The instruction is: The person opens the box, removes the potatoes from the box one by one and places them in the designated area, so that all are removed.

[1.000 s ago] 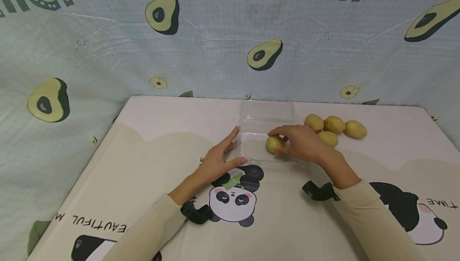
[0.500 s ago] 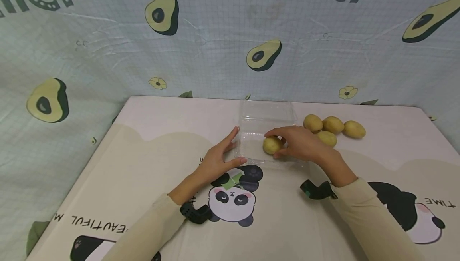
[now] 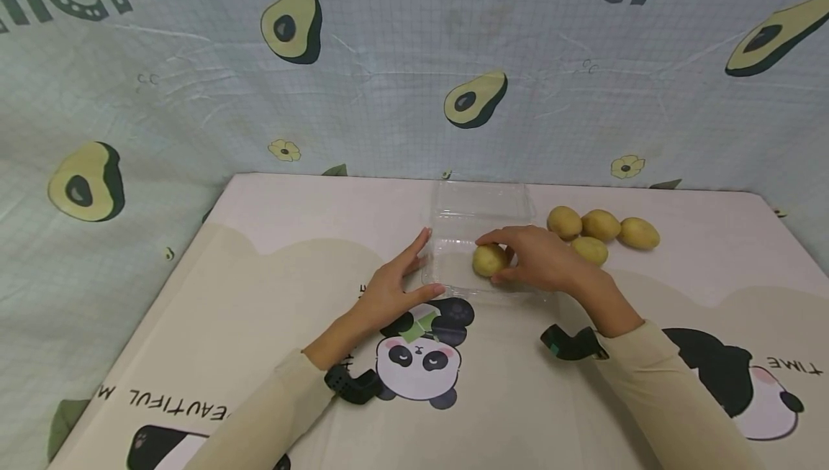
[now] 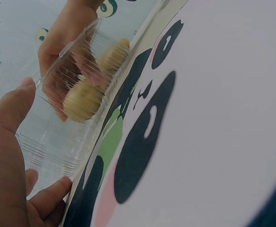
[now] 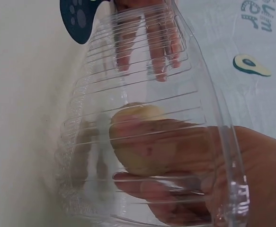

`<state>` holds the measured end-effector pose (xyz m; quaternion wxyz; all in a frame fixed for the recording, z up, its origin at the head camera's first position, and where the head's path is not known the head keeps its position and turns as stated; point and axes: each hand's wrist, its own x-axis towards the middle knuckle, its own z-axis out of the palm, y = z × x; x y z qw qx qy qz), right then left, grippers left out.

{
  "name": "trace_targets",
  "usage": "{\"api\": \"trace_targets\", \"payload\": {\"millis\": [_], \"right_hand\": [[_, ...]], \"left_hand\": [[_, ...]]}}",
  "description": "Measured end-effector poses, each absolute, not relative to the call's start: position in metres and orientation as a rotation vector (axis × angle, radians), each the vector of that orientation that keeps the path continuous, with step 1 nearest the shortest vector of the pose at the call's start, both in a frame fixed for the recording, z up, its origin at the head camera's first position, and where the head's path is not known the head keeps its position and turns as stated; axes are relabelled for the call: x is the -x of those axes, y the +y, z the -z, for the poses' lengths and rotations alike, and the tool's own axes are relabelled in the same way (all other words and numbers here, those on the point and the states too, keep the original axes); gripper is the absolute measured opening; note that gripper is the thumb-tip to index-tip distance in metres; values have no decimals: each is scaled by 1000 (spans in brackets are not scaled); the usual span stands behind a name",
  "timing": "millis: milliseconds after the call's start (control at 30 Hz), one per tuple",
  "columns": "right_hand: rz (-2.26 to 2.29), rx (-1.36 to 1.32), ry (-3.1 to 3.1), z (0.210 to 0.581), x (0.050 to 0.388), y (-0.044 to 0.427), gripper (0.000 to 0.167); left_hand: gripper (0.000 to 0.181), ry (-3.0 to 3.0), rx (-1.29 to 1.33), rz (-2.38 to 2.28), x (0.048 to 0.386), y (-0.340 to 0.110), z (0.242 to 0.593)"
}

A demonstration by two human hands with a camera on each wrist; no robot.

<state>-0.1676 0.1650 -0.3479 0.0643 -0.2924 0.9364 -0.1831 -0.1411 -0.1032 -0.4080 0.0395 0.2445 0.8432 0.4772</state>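
A clear plastic clamshell box (image 3: 448, 263) lies on the table with its lid (image 3: 482, 199) folded open toward the back. Inside it, my right hand (image 3: 542, 258) holds a yellowish potato (image 3: 488, 260) between thumb and fingers. In the right wrist view, the same potato (image 5: 138, 142) shows through the ribbed clear wall, low in the box. My left hand (image 3: 391, 286) is at the box's left side, fingers and thumb spread straight along it. The left wrist view shows that thumb (image 4: 17, 104) and fingertips close against the plastic.
Several loose potatoes (image 3: 601, 225) sit in a group right of the box, just beyond my right hand. A pale cloth with panda prints (image 3: 419, 365) covers the table (image 3: 311, 211). Behind rises a fabric backdrop (image 3: 388, 110) with avocado prints.
The potato and my right hand have shifted slightly left inside the box, mostly in the first half second. My left hand keeps its place.
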Motion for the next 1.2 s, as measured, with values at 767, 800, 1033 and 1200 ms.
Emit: {"api": "trace_targets", "payload": {"millis": [767,800,1033,1200], "right_hand": [[866,1042,2897,329,157,189,60],[864,1048,2907,328,156,191,60],[870,1021,2984,320,151,206,61],[919,1031,3030,317,146,219,61]], "left_hand": [[89,2615,-766,-1441,141,-103,408],[89,2615,-769,-1444,141,-103,408],[89,2615,-770,-1438,141,-103,408],[90,2613,-771,-1439,141,-103,408]]}}
